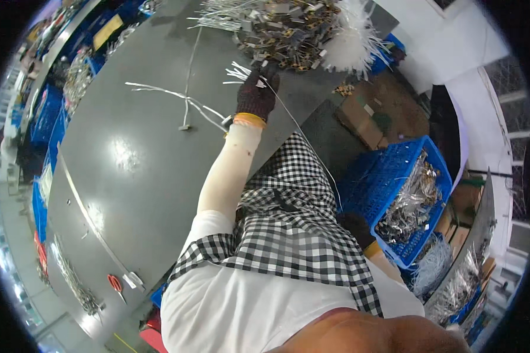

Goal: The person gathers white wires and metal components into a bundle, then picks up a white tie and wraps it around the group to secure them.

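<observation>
Nearside of the connector pile (285,38), the left hand (258,94) grips white cables (238,73); the right hand's (355,227) hold is unclear; keep the thin strand (289,112) untangled.

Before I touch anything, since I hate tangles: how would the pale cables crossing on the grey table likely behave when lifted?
The pale cables look thin, so they are probably light. They should be fairly floppy, judging by the bends they show on the grey table. They may snag, since they cross and a small connector sits at one end.
</observation>
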Tool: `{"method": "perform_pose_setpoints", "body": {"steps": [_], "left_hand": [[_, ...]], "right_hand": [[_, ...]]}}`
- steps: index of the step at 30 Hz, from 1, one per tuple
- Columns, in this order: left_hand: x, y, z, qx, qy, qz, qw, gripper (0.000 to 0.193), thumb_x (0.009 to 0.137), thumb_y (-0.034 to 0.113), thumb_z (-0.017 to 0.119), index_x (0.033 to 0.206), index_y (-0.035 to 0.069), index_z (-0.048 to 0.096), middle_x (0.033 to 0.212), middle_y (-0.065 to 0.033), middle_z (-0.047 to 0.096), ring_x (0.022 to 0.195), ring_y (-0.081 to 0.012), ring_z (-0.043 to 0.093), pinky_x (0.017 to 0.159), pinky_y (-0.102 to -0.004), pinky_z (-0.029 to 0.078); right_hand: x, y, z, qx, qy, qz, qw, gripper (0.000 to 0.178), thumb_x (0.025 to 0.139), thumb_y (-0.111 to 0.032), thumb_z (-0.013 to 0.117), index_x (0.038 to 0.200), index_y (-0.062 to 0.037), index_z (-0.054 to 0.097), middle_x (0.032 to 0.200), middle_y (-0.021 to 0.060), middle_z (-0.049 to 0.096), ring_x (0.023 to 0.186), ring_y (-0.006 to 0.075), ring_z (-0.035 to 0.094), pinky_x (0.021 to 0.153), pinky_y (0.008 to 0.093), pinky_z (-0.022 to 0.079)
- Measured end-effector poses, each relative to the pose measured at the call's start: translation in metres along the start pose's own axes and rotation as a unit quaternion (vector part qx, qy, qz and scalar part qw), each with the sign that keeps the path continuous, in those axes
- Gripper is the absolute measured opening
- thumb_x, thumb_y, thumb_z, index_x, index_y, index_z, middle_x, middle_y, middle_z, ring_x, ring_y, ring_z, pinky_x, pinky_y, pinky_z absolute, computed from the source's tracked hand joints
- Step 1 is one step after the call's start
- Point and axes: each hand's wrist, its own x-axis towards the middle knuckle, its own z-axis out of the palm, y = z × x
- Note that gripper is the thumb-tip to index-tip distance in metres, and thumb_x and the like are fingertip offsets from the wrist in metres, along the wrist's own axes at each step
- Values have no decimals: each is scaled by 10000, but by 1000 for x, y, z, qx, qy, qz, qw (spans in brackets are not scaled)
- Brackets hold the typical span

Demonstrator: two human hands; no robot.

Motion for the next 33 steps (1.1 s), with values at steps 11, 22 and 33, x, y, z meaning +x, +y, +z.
{"method": "perform_pose_setpoints", "body": {"steps": [11, 22, 33], "left_hand": [[-32, 74, 1, 448, 15, 283, 848, 209, 958, 104, 537, 1125, -21, 524, 1082, -164, 603, 1078, -368, 576, 992, -522, 486], [-59, 87, 8, 543, -3, 246, 803, 268, 983, 116, 490, 1211, -26, 507, 1166, -171, 625, 1090, -278, 598, 953, -405, 516], [-149, 67, 43, 327, -151, 228, 904, 159, 964, 136, 565, 1047, 17, 630, 940, -127, 682, 864, -210, 683, 751, -360, 584]], "right_hand": [[30, -33, 18, -426, -59, -85, 899, 227, 837, -132, 708, 1053, -72, 674, 1072, 59, 668, 995, 201, 621, 896, 335, 502], [26, -34, 19, -239, -87, -22, 967, 187, 954, -136, 549, 1099, -57, 637, 1103, 88, 654, 1042, 212, 602, 925, 371, 473], [116, -114, 51, -472, -101, -149, 863, 234, 970, -201, 527, 1066, -34, 660, 937, 111, 657, 848, 255, 619, 797, 346, 502]]}}
